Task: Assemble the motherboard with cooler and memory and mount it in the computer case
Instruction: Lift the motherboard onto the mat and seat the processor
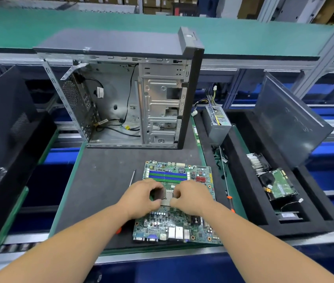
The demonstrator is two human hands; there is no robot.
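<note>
Head view, hands: both hands are together over the middle of the motherboard (174, 203), close but with a small gap between them.
Left hand (141, 198): fingers curled, pinching a small dark square part (159, 194) between thumb and fingertips, just above the board's central socket (168, 198).
Right hand (190, 198): fingers curled at the right edge of the same socket; whether they grip anything there cannot be told.
Motherboard: lies flat on the dark mat (100, 180) directly under both hands, its connector edge toward the person; the blue and green memory slots (168, 175) sit just beyond the fingertips.
Computer case (121, 94): stands upright well beyond the hands, its open side facing the person, with loose black cables inside.
Thin rod tool (132, 176): lies on the mat just beyond and left of the left hand.
Orange-handled screwdriver (226, 190): lies to the right of the right hand, along the mat's edge.
Foam tray (250, 201): further right of the right hand.
Power supply (218, 123): at the tray's far end.
Heatsink cooler (257, 162): in the tray.
Hard drive (279, 185): in the tray, next to the cooler.
Dark side panel (288, 119): leans on the tray's far right side.
</note>
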